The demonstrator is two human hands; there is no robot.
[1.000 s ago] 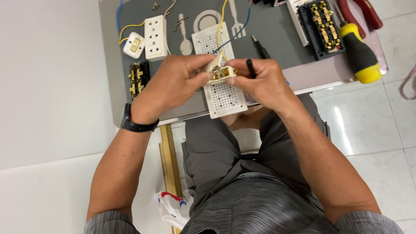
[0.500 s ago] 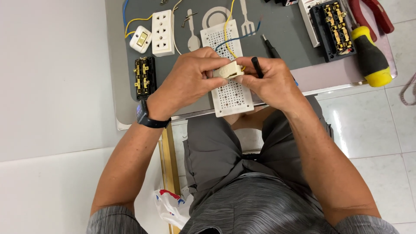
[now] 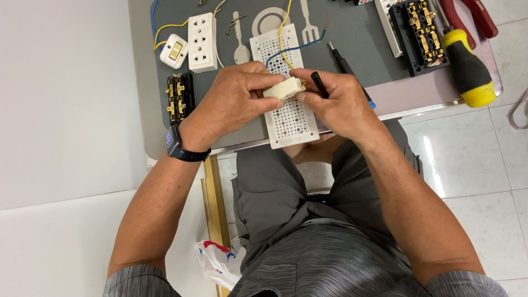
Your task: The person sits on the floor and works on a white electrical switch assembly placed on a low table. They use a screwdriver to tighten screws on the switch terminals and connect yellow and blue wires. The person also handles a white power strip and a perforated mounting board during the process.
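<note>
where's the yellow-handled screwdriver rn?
Head view, far right: the yellow-handled screwdriver lies on the grey mat, beside the open black socket block and red pliers.

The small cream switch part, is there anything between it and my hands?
Nothing visible. The left hand and right hand both pinch the cream switch part directly, above the white perforated board. The right hand also holds a black tool beside it.

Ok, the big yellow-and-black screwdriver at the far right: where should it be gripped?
Grip the yellow-and-black screwdriver around its thick black handle waist, coming from above with the right hand. It lies flat on the table's right edge, with its yellow butt toward the person.
</note>
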